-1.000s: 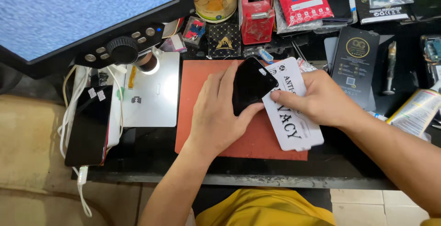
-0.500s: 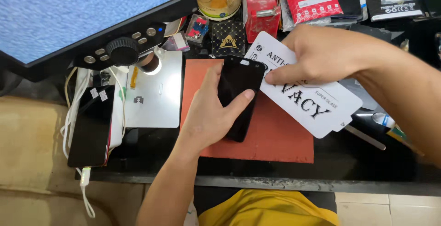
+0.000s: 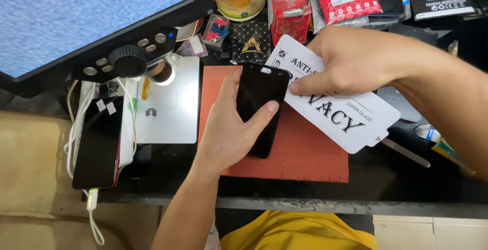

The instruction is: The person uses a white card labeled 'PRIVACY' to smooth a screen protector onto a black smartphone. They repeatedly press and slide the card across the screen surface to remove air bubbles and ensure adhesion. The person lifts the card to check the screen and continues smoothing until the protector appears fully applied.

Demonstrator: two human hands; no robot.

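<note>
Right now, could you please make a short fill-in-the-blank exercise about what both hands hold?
1. The left hand holds a black ____.
2. The right hand holds a ____ card sleeve with black lettering.
3. The phone is above a ____ mat.

Missing words: phone; white; red

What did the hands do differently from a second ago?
The right hand pulled the white sleeve off the phone, out to the right. The left hand turned the phone from tilted to nearly upright. Both hands kept their hold; the red mat stayed put.
</note>
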